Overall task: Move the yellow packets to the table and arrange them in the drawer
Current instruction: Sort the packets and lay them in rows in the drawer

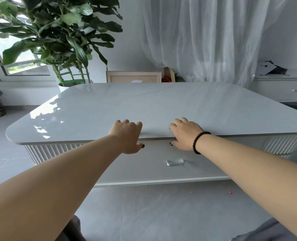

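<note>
Both hands sit at the near edge of the table (144, 105), each with fingers curled over the glossy white top and the thumb tucked under the lip. The left hand (129, 136) and the right hand (185, 134), which wears a dark bead bracelet (199, 142) at the wrist, hold nothing else: each grip is a narrow clasp on the table edge itself. The relation that matters for the coming move is the drawer (161, 164), which lies directly below both grips, its flat white front closed flush under the tabletop. Its long axis runs left to right, parallel to the edge the hands clasp. The small silver handle (175, 162) sits below and between the two grips, a little nearer the right hand, so that hand looks better placed to drop down and pull. As for the yellow packets, none shows anywhere: not on the table, not on the grey floor (161, 214), and not at either grip. Whether any lie inside the shut drawer cannot be told. My reading is that either the arranging is finished and the drawer pushed home, or it has not begun. Beyond the far edge stand a leafy plant (60, 35) and a white curtain (205, 37).
</note>
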A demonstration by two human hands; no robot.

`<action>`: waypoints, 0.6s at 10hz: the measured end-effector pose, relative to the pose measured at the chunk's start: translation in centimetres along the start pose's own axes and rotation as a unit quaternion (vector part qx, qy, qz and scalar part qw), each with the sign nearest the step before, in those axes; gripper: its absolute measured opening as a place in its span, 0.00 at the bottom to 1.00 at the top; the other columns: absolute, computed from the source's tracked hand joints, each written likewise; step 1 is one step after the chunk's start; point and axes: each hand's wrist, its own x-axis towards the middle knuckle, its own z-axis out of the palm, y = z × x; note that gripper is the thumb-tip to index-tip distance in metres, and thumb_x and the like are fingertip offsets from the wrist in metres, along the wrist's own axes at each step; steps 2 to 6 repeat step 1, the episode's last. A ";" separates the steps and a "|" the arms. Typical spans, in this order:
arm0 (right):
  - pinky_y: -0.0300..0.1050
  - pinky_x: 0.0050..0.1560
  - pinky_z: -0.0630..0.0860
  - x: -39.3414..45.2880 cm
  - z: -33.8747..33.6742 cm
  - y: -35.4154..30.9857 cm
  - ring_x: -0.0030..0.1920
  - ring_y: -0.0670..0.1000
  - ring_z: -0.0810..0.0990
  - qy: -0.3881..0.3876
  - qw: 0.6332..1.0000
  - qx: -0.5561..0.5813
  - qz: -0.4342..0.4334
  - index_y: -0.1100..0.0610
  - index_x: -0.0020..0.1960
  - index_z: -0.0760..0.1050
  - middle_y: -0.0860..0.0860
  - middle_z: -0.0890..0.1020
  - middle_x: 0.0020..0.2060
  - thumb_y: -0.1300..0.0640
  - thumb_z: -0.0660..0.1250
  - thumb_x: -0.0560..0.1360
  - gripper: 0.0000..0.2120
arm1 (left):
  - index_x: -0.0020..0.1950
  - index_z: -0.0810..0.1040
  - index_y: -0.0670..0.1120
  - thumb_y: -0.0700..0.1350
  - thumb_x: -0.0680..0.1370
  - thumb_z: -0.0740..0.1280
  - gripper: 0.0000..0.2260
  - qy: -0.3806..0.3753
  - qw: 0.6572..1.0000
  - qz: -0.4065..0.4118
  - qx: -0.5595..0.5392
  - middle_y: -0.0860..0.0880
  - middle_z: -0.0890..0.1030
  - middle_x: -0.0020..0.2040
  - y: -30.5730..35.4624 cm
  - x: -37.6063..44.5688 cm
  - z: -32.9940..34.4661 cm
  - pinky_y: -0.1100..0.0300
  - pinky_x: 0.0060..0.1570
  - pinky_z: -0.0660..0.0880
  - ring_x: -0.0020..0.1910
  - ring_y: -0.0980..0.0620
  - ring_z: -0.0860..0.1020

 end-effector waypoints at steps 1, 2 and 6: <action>0.50 0.58 0.72 -0.9 -1.2 0.9 0.65 0.54 0.68 -0.042 0.997 0.064 0.000 0.55 0.68 0.64 0.50 0.70 0.63 0.43 0.62 0.76 0.25 | 0.58 0.68 0.46 0.61 0.77 0.58 0.20 -0.012 1.000 0.002 -0.029 0.49 0.78 0.51 0.0 -0.2 -1.7 0.56 0.46 0.69 0.51 0.46 0.76; 0.50 0.58 0.72 -0.9 -1.2 0.9 0.65 0.54 0.68 -0.042 0.997 0.064 0.000 0.55 0.68 0.64 0.50 0.70 0.63 0.43 0.62 0.76 0.25 | 0.58 0.68 0.46 0.61 0.77 0.58 0.20 -0.012 1.000 0.002 -0.029 0.49 0.78 0.51 0.0 -0.2 -1.7 0.56 0.46 0.69 0.51 0.46 0.76; 0.50 0.58 0.72 -0.9 -1.2 0.9 0.65 0.54 0.68 -0.042 0.997 0.064 0.000 0.55 0.68 0.64 0.50 0.70 0.63 0.43 0.62 0.76 0.25 | 0.58 0.68 0.46 0.61 0.77 0.58 0.20 -0.012 1.000 0.002 -0.029 0.49 0.78 0.51 0.0 -0.2 -1.7 0.56 0.46 0.69 0.51 0.46 0.76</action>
